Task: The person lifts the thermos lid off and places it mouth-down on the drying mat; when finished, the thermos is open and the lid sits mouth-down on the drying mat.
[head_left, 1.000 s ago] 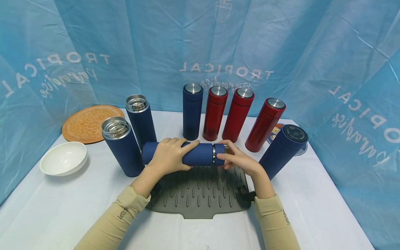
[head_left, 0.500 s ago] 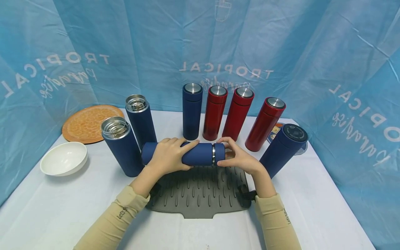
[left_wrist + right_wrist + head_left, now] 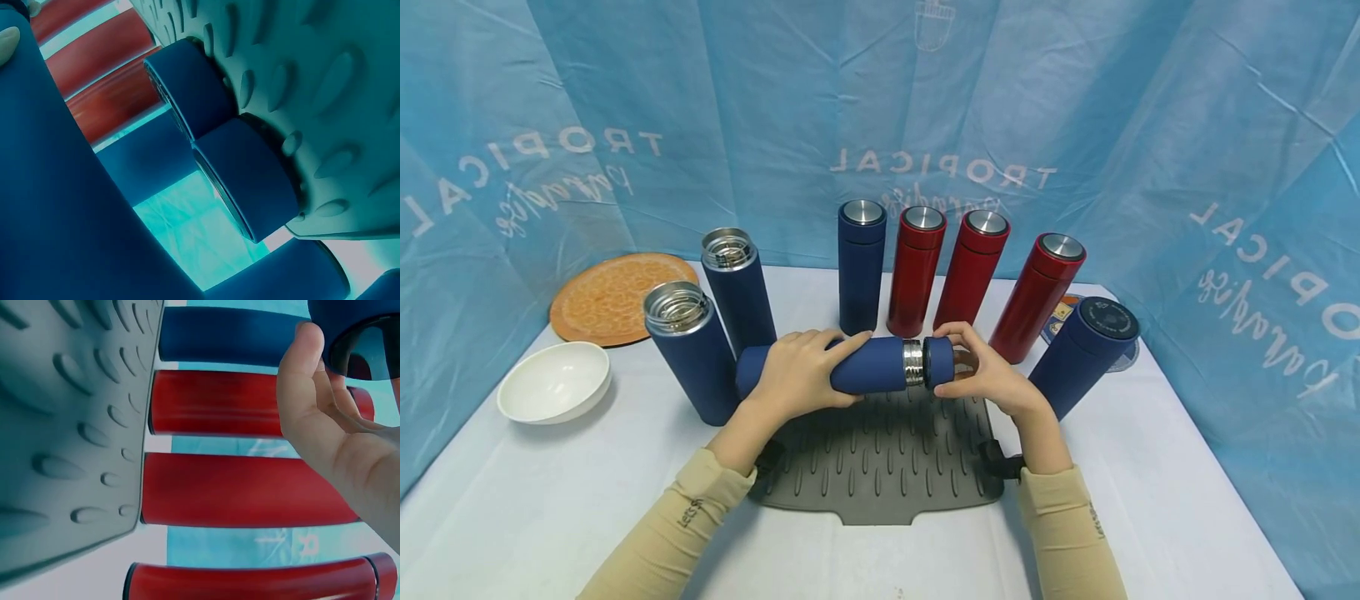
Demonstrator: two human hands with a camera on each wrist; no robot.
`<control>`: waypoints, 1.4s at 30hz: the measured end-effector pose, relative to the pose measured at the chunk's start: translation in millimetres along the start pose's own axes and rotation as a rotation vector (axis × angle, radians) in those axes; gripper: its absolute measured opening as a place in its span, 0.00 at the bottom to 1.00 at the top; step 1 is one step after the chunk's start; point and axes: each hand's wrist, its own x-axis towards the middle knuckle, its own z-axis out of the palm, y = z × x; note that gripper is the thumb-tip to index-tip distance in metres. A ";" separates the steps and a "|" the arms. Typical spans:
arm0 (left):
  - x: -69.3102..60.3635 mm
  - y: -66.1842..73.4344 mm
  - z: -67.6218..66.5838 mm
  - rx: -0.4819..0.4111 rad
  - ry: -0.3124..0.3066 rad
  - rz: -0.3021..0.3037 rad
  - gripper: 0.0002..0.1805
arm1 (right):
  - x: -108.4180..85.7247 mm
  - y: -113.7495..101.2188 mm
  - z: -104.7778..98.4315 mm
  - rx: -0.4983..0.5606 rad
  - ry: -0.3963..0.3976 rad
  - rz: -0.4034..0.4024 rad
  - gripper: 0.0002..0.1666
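Observation:
My left hand (image 3: 797,371) grips a blue thermos flask (image 3: 876,365) lying level above a grey ridged mat (image 3: 880,467). At its right end the shiny steel neck (image 3: 913,362) shows bare. Just past the neck, apart from it, my right hand (image 3: 988,379) holds the blue lid (image 3: 940,362) with thumb and fingers round it. The right wrist view shows the lid (image 3: 353,322) with its dark end towards the palm. Two loose blue lids, a farther one (image 3: 190,87) and a nearer one (image 3: 250,178), rest side by side on the mat in the left wrist view.
Two lidless blue flasks (image 3: 696,362) stand left. Behind are a capped blue flask (image 3: 861,275) and three red flasks (image 3: 917,279). A blue flask (image 3: 1075,358) with a dark round top stands right. A white bowl (image 3: 553,383) and an orange round mat (image 3: 617,296) lie left.
The lid has come away from the flask's neck, moving right with my right hand and baring the steel. My left hand and the flask have shifted slightly left and up.

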 end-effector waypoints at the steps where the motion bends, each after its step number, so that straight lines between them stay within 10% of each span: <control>1: -0.3 -0.8 -0.6 -0.003 0.009 -0.002 0.46 | -0.6 -0.7 -1.4 0.005 0.010 -0.003 0.41; 11: 4.7 -9.3 -5.8 -0.042 0.215 -0.100 0.48 | -2.2 0.0 -8.5 0.012 0.087 -0.020 0.37; 24: 22.4 -16.7 -24.5 -0.566 0.286 -0.494 0.46 | 1.4 3.9 -2.9 -0.089 0.123 0.029 0.36; 32: 31.4 -26.2 -21.4 -0.776 0.386 -0.543 0.45 | 3.7 4.9 -0.2 -0.096 0.113 0.039 0.36; 42: 36.9 -38.4 6.9 -0.746 0.424 -0.595 0.44 | -1.9 -15.9 7.6 -0.099 0.099 0.047 0.35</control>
